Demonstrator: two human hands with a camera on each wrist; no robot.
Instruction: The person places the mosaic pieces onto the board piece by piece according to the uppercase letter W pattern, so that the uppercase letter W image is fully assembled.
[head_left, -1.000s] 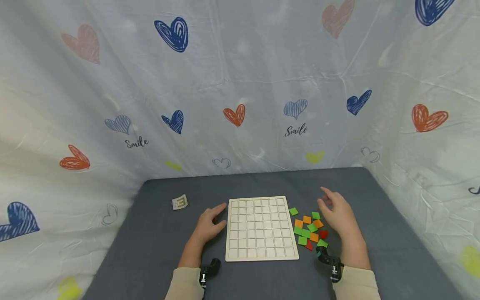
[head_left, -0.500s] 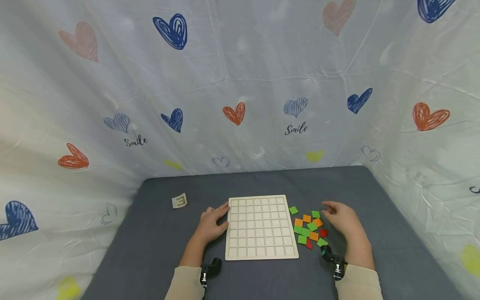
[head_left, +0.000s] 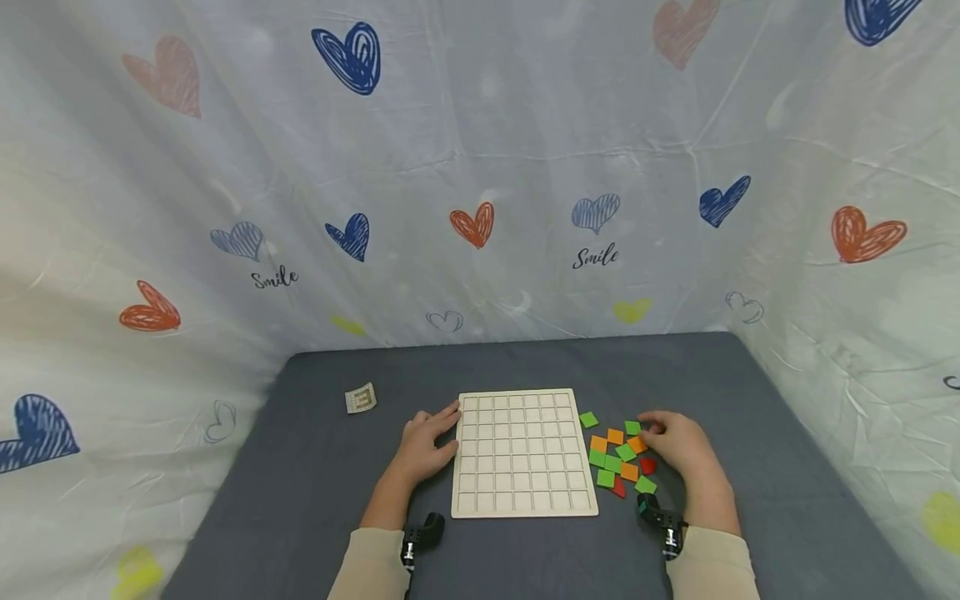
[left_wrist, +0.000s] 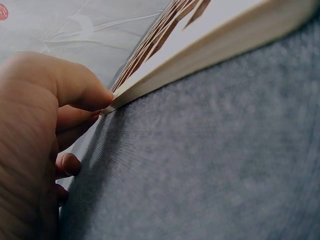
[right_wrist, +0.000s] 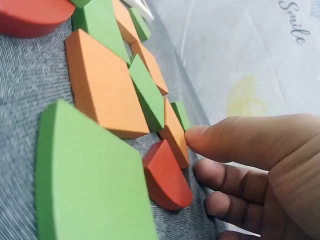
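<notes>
The right hand (head_left: 679,443) had just come in to the upper right of the coloured tiles (head_left: 612,463), putting a square green tile (head_left: 633,427) within reach; whether its bent fingers pinched anything could not be told. Spread fingers of the left hand (head_left: 420,448) touched the wooden grid board (head_left: 523,454), lower centre, nearly square, its sides running up-frame, no clear long axis.

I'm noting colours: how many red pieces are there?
2: one red piece lies by the right hand; the second red piece lies closer to the board. More may be hidden under the hand.
</notes>
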